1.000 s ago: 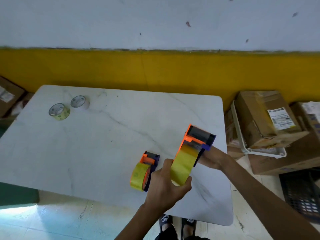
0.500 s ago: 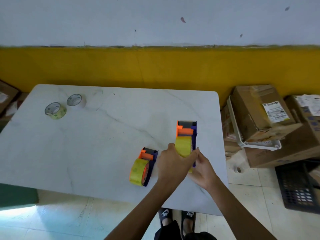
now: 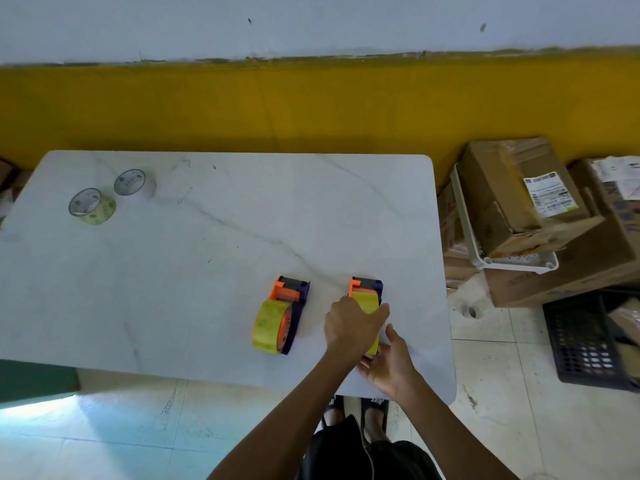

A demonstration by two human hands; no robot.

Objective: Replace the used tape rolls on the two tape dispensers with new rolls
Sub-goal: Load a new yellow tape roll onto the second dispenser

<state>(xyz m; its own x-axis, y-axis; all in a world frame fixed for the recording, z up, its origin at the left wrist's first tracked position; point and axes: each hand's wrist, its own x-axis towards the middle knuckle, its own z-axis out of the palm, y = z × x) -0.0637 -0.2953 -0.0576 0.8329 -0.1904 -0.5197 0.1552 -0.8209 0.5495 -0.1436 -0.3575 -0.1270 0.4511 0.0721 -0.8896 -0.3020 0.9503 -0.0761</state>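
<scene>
Two orange-and-purple tape dispensers stand side by side near the front right of the white marble table [image 3: 207, 258]. The left dispenser [image 3: 292, 291] carries a full yellow roll [image 3: 270, 323] and nothing touches it. On the right dispenser [image 3: 367, 285], my left hand [image 3: 351, 323] reaches over the top and grips its yellow roll [image 3: 365, 301]. My right hand [image 3: 388, 368] lies just behind, fingers relaxed, touching the near end of that roll. Two nearly spent rolls, one yellowish [image 3: 91, 206] and one pale [image 3: 133, 183], lie at the far left.
The table's right edge is close to the right dispenser. Beyond it stand cardboard boxes [image 3: 519, 199], a white basket [image 3: 512, 263] and a black crate [image 3: 588, 341] on the tiled floor. A yellow and white wall runs behind the table.
The right dispenser, held up and tilted a second ago, now stands on the table beside the other one. My right hand has left its handle and moved to the near end.
</scene>
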